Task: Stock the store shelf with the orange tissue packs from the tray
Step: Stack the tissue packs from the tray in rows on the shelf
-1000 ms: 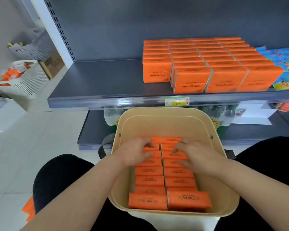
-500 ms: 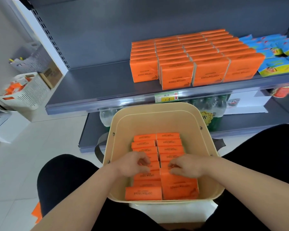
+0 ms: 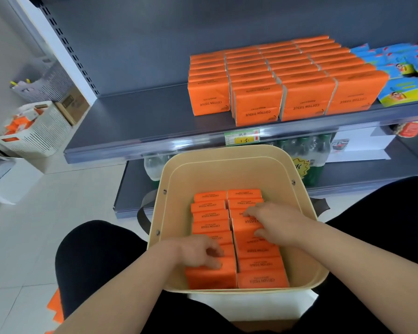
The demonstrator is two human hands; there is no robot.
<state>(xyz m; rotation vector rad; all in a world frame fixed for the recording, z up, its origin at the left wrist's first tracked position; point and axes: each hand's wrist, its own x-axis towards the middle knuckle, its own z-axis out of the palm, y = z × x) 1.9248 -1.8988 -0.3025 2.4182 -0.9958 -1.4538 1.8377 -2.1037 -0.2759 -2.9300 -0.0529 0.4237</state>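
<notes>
1. Tissue packs [image 3: 210,215]: thin orange plastic film, smooth, slight sheen.
2. Tray [image 3: 227,174]: beige, smooth, matt, looks like plastic.
3. Shelf [image 3: 143,116]: grey, matt, looks like painted metal; front strip [image 3: 155,147] is clear glossy plastic.
4. Floor [image 3: 34,237]: pale tiles, smooth, glossy.
5. Basket [image 3: 41,133]: white slotted plastic, matt.
6. Blue packs [image 3: 405,90]: glossy printed film.

Blue packs [image 3: 407,92]: far right, stacked (cartoon print)
White basket [image 3: 41,133]: on the floor [image 3: 34,237], left
Green bottles [image 3: 309,153]: below the price tag [image 3: 242,138]
</notes>
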